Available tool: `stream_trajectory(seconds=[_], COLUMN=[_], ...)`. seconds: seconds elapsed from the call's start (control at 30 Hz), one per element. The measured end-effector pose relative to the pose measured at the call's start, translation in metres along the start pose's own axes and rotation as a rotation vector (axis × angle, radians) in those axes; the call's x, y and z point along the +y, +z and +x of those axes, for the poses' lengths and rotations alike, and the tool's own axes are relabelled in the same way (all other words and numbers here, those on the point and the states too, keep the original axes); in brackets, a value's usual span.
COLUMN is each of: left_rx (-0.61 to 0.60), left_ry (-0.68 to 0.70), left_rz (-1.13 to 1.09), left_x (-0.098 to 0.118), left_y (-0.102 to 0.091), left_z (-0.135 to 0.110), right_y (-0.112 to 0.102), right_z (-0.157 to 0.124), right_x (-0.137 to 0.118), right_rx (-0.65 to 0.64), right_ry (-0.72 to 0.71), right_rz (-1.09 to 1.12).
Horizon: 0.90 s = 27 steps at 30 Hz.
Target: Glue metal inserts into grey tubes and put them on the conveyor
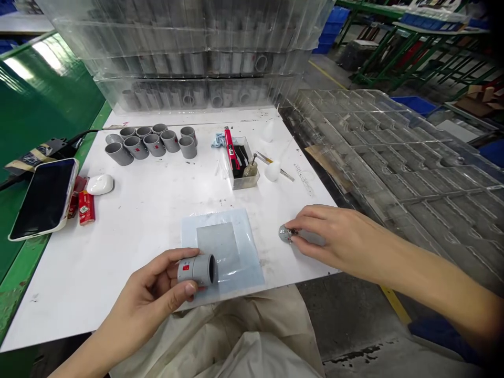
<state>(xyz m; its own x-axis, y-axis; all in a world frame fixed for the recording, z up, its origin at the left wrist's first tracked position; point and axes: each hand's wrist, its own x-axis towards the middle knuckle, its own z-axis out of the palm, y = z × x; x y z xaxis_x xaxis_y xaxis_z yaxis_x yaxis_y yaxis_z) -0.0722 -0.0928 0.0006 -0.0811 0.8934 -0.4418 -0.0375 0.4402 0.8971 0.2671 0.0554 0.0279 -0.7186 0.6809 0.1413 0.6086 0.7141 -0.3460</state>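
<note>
My left hand (169, 286) is closed around a short grey tube (196, 270) with a red mark on its side. The tube lies on its side in my fingers, its dark open end facing right, above the edge of a light-blue sheet (252, 262) with a grey square (218, 242) on it. Over at the right of the table, my right hand (326, 231) pinches the dark top of a small rounded, shiny grey object (284, 234), perhaps a little jar. My fingertips partly hide that top.
Several grey tubes (136, 147) stand at the back left. A clear box (246, 182) holds a red-handled tool (229, 146) and a small jar (250, 169); tweezers (275, 165) lie beside it. A phone (44, 197) rests at left. Stacked clear trays (189, 63) rise behind, more (401, 152) at right.
</note>
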Motion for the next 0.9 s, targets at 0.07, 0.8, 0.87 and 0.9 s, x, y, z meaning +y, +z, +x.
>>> stream_trajectory(seconds=[0.07,0.8,0.87,0.9], left_rx=[-0.002,-0.083,-0.081,-0.08], left_ry=[0.003,-0.014,-0.012,-0.01], left_rz=[-0.004,-0.064,-0.073,-0.076], left_x=[0.0,0.001,0.001,0.001], left_y=[0.0,-0.003,-0.003,-0.003], left_z=[0.0,0.002,0.002,0.002], right_y=[0.009,0.097,0.097,0.097], right_z=[0.001,0.011,0.011,0.011], right_x=[-0.021,-0.109,-0.109,-0.109], right_rx=[0.033,0.377,0.377,0.377], right_ry=[-0.003,0.118,0.129,0.133], right_rz=[0.15,0.831,0.829,0.829])
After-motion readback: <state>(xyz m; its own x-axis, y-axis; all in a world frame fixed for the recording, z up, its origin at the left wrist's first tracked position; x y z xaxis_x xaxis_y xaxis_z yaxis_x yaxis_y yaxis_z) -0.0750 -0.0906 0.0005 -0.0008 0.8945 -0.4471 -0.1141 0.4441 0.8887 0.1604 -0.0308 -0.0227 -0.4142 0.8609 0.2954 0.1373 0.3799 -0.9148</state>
